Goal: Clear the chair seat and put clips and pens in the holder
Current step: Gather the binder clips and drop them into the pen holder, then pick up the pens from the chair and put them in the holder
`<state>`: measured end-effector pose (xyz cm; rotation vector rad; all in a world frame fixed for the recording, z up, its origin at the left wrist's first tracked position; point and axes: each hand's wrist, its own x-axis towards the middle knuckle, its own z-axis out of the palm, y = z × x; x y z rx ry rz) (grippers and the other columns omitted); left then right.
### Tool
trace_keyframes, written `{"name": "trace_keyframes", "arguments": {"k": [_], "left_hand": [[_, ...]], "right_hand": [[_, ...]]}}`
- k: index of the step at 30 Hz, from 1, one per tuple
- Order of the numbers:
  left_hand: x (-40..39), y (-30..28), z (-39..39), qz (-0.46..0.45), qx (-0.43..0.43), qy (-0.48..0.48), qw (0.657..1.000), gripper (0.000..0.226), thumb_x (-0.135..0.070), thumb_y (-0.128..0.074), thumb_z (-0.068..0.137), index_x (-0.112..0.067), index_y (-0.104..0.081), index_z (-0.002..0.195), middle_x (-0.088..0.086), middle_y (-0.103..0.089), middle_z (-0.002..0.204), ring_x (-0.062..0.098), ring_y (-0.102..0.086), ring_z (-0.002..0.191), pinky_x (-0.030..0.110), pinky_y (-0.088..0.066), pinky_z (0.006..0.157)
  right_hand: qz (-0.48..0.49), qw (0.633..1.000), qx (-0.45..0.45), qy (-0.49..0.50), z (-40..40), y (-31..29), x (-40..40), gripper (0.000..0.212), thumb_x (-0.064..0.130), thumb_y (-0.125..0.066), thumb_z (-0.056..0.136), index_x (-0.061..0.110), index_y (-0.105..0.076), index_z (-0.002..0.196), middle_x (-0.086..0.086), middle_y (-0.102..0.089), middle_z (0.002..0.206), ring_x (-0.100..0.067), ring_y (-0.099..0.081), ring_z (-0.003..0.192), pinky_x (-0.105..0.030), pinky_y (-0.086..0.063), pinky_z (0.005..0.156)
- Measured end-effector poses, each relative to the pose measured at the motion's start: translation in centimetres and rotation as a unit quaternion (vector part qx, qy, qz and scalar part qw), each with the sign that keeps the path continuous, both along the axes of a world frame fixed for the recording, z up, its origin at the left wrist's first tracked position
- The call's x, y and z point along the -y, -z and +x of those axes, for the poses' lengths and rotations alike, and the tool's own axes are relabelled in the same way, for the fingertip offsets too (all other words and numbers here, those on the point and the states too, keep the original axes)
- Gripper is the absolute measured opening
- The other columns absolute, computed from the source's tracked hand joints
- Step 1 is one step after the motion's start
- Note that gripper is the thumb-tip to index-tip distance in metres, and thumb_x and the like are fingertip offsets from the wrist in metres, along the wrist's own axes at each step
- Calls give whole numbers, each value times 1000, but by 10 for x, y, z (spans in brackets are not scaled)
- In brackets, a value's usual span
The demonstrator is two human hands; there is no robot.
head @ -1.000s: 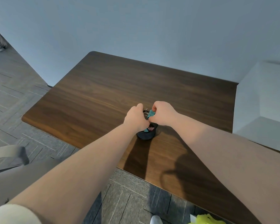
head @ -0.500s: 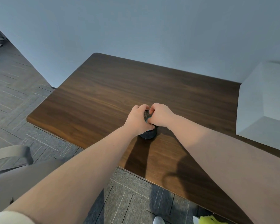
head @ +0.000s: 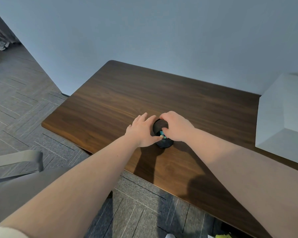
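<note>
A black mesh holder (head: 163, 143) stands on the brown wooden table (head: 144, 93), near its front edge. A teal binder clip (head: 161, 133) sits in the holder's mouth. My right hand (head: 176, 126) arches over the holder's top with its fingertips pinched on the clip. My left hand (head: 142, 130) lies against the holder's left side, fingers spread and straight, thumb by the rim. No pens are in view.
A grey chair (head: 15, 162) with its armrest stands at the lower left, its seat mostly out of view. A white box (head: 282, 117) sits at the table's right end. Grey carpet tiles (head: 24, 100) spread to the left. Something yellow-green (head: 222, 236) shows at the bottom edge.
The clip has gone from above the holder down into its mouth. My left hand has opened its fingers and moved to the holder's left side. The camera has tilted a little.
</note>
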<state>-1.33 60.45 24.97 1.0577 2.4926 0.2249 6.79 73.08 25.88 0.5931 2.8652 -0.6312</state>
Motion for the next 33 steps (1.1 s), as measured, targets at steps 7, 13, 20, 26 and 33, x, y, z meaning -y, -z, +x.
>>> {"name": "trace_keyframes", "arguments": {"k": [7, 13, 20, 26, 33], "left_hand": [[56, -12, -3, -59, -28, -3, 998, 89, -63, -54, 81, -37, -2, 149, -1, 5, 161, 27, 6, 148, 58, -9, 116], [139, -15, -8, -85, -23, -36, 995, 92, -65, -53, 81, -38, 2, 149, -2, 10, 161, 25, 9, 148, 56, -7, 118], [261, -23, -23, -92, -29, -85, 992, 94, -65, -55, 79, -38, 1, 149, -1, 8, 161, 26, 7, 148, 56, -9, 118], [367, -19, -38, -116, -47, -132, 983, 95, -69, -52, 78, -38, 3, 149, 0, 9, 161, 26, 7, 148, 56, -8, 118], [482, 32, -47, -183, 0, -219, 958, 88, -63, -49, 83, -37, 2, 149, 0, 9, 161, 26, 8, 148, 56, -8, 118]], "right_hand": [[48, 998, 28, -43, 4, -8, 42, 67, 26, -57, 93, 36, -22, 149, -1, -11, 163, -29, -20, 148, -43, -35, 114], [74, 992, 51, -89, -2, -15, 99, 71, 30, -54, 94, 39, -11, 151, -3, -4, 164, -26, -8, 150, -50, -17, 120], [76, 983, 55, -160, -27, -20, 206, 72, 29, -49, 96, 38, -5, 152, -4, 0, 164, -24, -4, 151, -48, -13, 120], [68, 972, 44, -222, -59, -19, 299, 71, 31, -48, 96, 36, -5, 152, -3, 0, 164, -24, -4, 151, -48, -13, 119], [68, 944, 85, -311, -100, 33, 380, 72, 33, -49, 96, 35, -5, 152, -6, -5, 163, -26, -6, 150, -53, -17, 119]]}}
